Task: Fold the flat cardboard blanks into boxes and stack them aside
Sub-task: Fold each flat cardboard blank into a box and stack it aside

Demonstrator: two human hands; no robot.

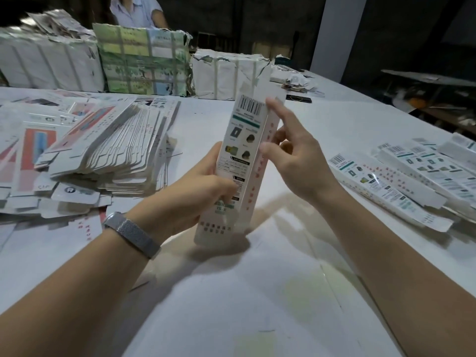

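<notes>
A long white printed box (242,150) stands upright on the white table (231,292), its lower end touching the surface and its top flap open. My left hand (195,191) grips its lower left side, thumb on the printed face. My right hand (293,155) is at its right side with the fingers spread, their tips touching the right edge. A thick fanned stack of flat cardboard blanks (108,150) lies to the left. Several folded boxes (401,181) lie in a loose pile at the right.
Wrapped, strapped bundles (144,60) line the table's far edge, and a person in a light shirt (136,11) is behind them. Scraps and a dark object (298,99) lie at the far right. The table's right edge drops toward dark clutter.
</notes>
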